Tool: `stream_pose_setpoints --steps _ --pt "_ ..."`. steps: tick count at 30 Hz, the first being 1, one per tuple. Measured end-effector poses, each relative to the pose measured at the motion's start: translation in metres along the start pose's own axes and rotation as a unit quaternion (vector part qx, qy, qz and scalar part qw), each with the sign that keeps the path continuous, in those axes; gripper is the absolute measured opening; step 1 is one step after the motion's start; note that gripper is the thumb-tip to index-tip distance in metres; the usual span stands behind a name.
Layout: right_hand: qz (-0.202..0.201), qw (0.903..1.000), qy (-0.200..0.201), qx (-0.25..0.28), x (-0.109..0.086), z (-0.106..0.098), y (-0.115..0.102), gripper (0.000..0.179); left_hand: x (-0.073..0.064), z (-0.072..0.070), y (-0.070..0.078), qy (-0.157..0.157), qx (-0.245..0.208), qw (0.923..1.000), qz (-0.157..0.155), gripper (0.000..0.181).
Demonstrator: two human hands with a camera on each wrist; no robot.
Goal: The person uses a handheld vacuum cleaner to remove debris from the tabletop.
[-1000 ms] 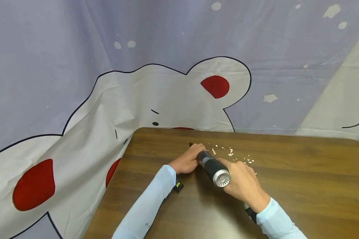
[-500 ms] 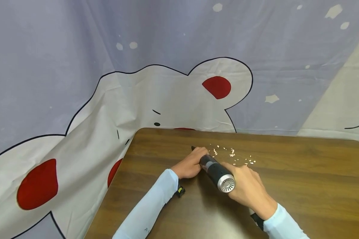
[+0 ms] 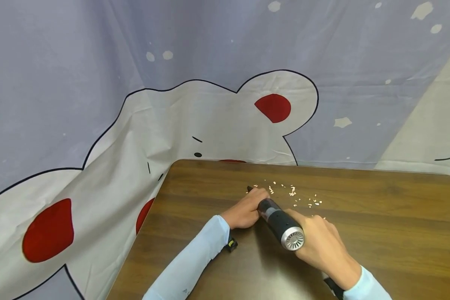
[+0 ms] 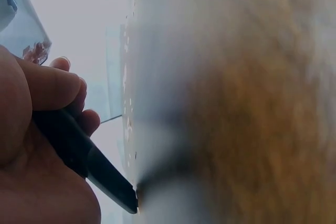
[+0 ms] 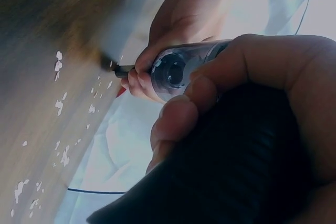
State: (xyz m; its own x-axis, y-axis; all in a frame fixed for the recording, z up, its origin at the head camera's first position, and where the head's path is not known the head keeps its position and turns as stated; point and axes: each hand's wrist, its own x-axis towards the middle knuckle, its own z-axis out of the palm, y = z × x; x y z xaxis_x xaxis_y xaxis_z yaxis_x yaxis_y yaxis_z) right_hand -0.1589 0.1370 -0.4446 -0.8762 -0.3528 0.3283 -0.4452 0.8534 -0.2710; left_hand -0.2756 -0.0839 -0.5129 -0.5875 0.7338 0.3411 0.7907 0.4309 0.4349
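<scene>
A dark handheld vacuum cleaner (image 3: 279,223) with a silver vented end is tilted over the wooden table, its vented end toward me. My right hand (image 3: 324,243) grips its black handle. Around the front end, my left hand (image 3: 246,209) holds the narrow black nozzle (image 4: 105,174); its tip is right at the tabletop. A clear dust cup (image 5: 170,72) shows between the two hands in the right wrist view. Small white scraps (image 3: 292,191) lie scattered on the table just beyond the hands, some close to the nozzle tip.
The brown wooden table (image 3: 390,233) has rounded far corners. Behind it and along its left side hangs a curtain (image 3: 210,121) printed with white and red cartoon shapes. Several more scraps (image 5: 65,156) are spread over the tabletop in the right wrist view.
Both hands and the vacuum cleaner have moved a little to the right and toward me. Some white scraps near the nozzle tip now show beside the left hand. The grip stays the same.
</scene>
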Motion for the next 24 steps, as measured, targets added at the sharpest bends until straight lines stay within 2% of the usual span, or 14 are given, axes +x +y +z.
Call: stream_pose_setpoints --steps 7,14,24 --pt "0.004 1.0000 0.002 -0.007 -0.005 -0.003 0.000 0.063 0.002 0.002 0.006 -0.005 -0.021 0.9998 -0.001 0.020" --pt "0.014 0.9999 -0.001 -0.004 -0.007 -0.004 0.003 0.064 0.008 0.005 0.005 -0.007 -0.025 0.9996 0.013 0.013" --pt "0.021 0.9997 -0.004 -0.008 -0.008 -0.008 0.003 0.061 0.013 0.007 0.007 -0.009 -0.033 0.9993 0.017 0.017"
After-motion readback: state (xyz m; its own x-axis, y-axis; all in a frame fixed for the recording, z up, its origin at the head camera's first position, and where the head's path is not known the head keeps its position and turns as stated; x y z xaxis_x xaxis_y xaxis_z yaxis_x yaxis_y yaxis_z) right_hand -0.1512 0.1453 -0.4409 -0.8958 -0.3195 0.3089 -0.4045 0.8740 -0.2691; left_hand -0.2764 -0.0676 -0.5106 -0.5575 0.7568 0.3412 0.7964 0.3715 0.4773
